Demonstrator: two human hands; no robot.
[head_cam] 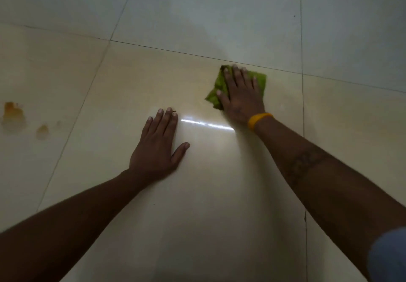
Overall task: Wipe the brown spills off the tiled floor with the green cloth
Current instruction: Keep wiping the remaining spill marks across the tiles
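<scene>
My right hand lies flat with straight, spread fingers on the crumpled green cloth, pressing it onto the pale tiled floor just below a grout line. A yellow band circles that wrist. My left hand rests palm down on the same tile, fingers straight, holding nothing. Brown spills sit far to the left: a larger orange-brown patch and a smaller blot. Both hands are well to the right of them.
Dark grout lines divide the large glossy tiles. A bright streak of reflected light lies between my two hands. A tiny brown speck sits by my left fingertips. The far tiles look greyer and dimmer.
</scene>
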